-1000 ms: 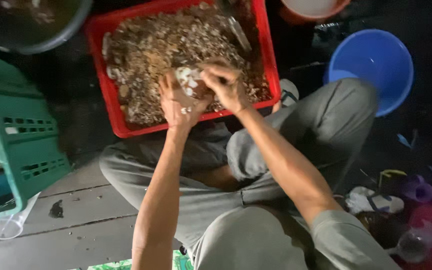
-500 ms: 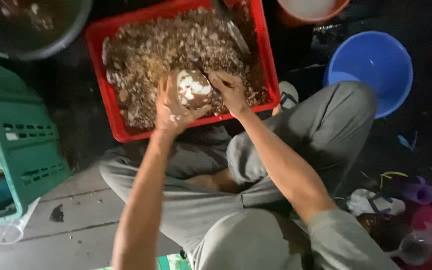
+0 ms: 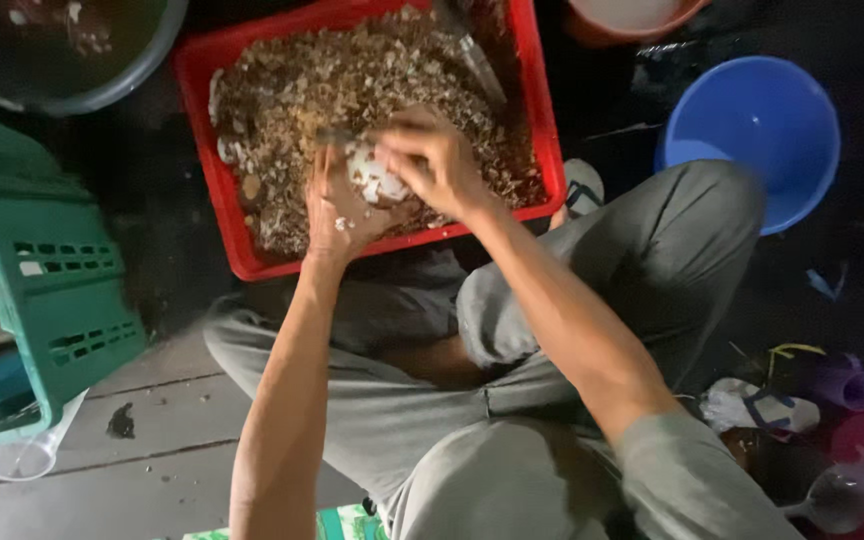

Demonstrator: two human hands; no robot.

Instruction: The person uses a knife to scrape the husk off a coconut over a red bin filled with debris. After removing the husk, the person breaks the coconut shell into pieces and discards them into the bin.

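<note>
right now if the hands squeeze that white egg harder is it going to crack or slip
The white egg probably cracks easily: bits of its shell look flaked already, and the red crate under it is full of broken shell. Being round and smooth, it may slip, though the left hand and right hand cup it from both sides.

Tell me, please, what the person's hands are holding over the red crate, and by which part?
A small white rounded thing, cupped from the side by the left hand; the right hand covers its top.
</note>
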